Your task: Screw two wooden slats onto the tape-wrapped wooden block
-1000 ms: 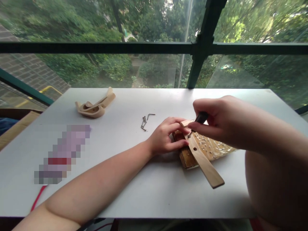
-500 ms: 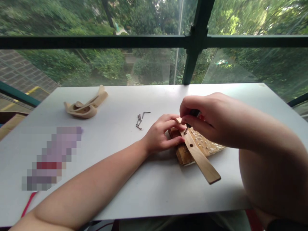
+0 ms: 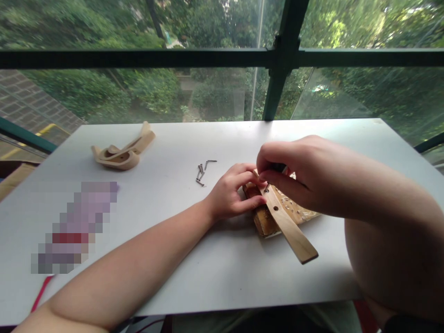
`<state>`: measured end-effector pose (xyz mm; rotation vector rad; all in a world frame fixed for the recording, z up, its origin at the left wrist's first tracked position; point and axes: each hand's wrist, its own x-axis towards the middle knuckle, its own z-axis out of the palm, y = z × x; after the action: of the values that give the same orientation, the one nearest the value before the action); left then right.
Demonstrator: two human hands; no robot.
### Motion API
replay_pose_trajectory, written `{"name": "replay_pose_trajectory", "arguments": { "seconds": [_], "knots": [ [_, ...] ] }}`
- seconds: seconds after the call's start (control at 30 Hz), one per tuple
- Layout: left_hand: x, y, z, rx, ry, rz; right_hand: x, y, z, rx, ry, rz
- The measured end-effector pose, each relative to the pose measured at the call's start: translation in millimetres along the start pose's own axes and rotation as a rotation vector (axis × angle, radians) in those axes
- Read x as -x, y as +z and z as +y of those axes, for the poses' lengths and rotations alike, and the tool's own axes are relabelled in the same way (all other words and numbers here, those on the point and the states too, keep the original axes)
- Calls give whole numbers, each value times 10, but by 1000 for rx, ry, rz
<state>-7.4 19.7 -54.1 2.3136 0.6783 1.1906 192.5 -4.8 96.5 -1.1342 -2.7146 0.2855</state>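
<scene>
A pale, gently curved wooden strip (image 3: 291,233) lies across a brown wooden block (image 3: 266,223), its near end jutting past the block. My left hand (image 3: 237,189) grips the strip's far part, thumb on one side and fingers over it, holding it against the block. In the closed fingers of my right hand (image 3: 294,169) is a screwdriver (image 3: 277,165), mostly hidden, with a dark handle. Its shaft points down at a hole in the strip, where a screw head seems to sit. Another dark hole (image 3: 275,208) shows nearer me, with nothing visible in it.
Several loose screws (image 3: 200,172) lie left of my left hand. Farther left are curved wooden pieces (image 3: 125,158). A blurred-out purple item (image 3: 81,212) and a red strap (image 3: 42,293) lie at the left. The white table (image 3: 194,282) meets the window frame (image 3: 222,60).
My right hand has turned slightly and shifted a little left, hiding more of the screwdriver. The left hand, strip and block stay in place.
</scene>
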Motion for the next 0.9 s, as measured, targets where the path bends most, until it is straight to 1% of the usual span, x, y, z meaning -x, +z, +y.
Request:
{"name": "replay_pose_trajectory", "arguments": {
  "seconds": [0.1, 0.17, 0.23, 0.37, 0.43, 0.63, 0.77, 0.9],
  "knots": [
    [1, 1, 4, -5, -13, -2, 20, -23, 26, -38, -27, -34],
    [-3, -4, 14, -4, -22, -11, 27, -38, 47, -50, -31, -26],
    [-10, -12, 25, -8, -30, -19, 29, -50, 58, -55, -24, 10],
    [-20, -23, 39, -7, -45, -40, 22, -60, 48, -63, 1, 121],
    [-22, -22, 38, 6, -40, -41, 16, -53, 40, -58, 0, 139],
    [-10, -12, 14, 2, -10, -10, -4, -18, 37, -53, -16, 25],
    [1, -9, 3, 2, -1, -9, 1, -25, 41, -53, -34, -5],
    [0, 1, 5, -2, -23, 2, 12, -20, 52, -67, -47, -20]
  ]
}}
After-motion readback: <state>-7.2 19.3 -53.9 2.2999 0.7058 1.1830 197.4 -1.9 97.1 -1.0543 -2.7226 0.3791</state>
